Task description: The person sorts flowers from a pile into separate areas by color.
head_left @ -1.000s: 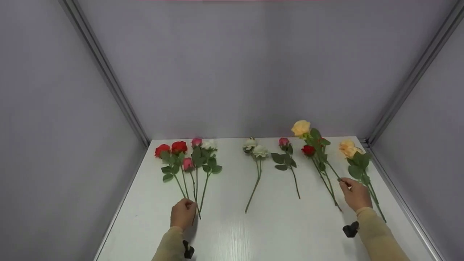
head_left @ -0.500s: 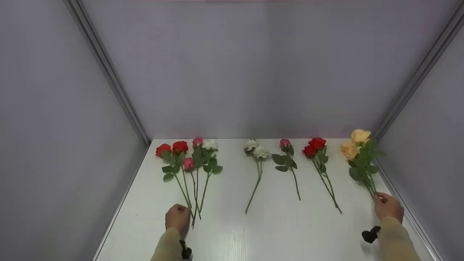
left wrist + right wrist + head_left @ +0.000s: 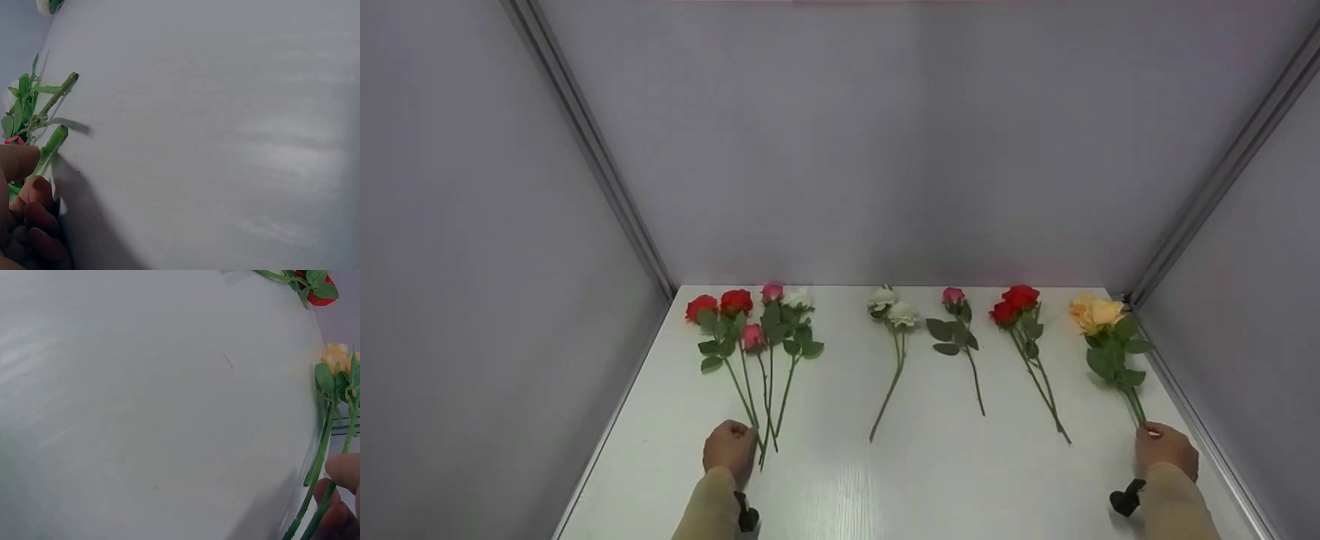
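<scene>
Lowered since half a second ago, the peach roses [image 3: 1096, 313] now lie flat at the table's right side, where one bloom stood raised before; the right hand [image 3: 1166, 448] has dropped with them and pinches their stem ends. The left hand [image 3: 729, 448] has barely shifted, fingers curled at the stem ends of the mixed bunch [image 3: 750, 330] on the left.

Only the head view shows the whole row: white roses [image 3: 891, 311], a pink rose [image 3: 952, 297] and red roses [image 3: 1014, 303] lying apart between the two hands. The right wrist view shows what it cannot: two green stems running under thumb and fingertips [image 3: 344, 471]. The left wrist view shows curled fingers [image 3: 34, 208] beside a cut stem tip, though contact is hard to judge.

Both wrist views cut off most of each hand. The peach roses sit close to the table edge [image 3: 1192, 420] and right wall; bare white table [image 3: 930, 480] lies open near the person.
</scene>
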Available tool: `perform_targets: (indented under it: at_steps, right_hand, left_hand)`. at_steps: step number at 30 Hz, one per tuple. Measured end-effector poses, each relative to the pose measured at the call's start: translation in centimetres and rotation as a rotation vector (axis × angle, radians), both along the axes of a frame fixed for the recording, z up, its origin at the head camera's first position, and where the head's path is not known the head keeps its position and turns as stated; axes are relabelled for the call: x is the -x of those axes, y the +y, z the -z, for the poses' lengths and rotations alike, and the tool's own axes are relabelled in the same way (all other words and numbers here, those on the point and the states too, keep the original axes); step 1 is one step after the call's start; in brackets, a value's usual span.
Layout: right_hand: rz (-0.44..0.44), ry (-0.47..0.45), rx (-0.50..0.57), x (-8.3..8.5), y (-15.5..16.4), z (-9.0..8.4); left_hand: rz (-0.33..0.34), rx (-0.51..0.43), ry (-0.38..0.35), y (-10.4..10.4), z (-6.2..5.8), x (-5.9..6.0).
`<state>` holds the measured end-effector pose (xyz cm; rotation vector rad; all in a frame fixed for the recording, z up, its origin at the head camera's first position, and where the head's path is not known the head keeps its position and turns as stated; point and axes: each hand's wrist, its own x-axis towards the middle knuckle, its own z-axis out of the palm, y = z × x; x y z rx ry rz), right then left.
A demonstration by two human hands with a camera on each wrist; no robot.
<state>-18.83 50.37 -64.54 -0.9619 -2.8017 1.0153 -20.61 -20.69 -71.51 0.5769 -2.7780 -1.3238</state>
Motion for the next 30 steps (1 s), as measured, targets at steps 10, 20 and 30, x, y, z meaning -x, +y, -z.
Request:
perform_targets:
  at_steps: [10, 20, 30]
  right_hand:
    - [-0.025, -0.067, 0.011, -0.42, -0.22, 0.04]
    - [0.032, -0.065, 0.022, -0.35, -0.4, 0.28]
    - [0.01, -0.059, -0.051, -0.39, -0.18, 0.74]
  left_hand:
    - [0.011, 0.025, -0.011, 0.23, -0.09, 0.19]
    - [0.014, 0.03, -0.022, 0.39, -0.34, 0.12]
    - [0.004, 0.024, -0.039, 0.47, -0.49, 0.12]
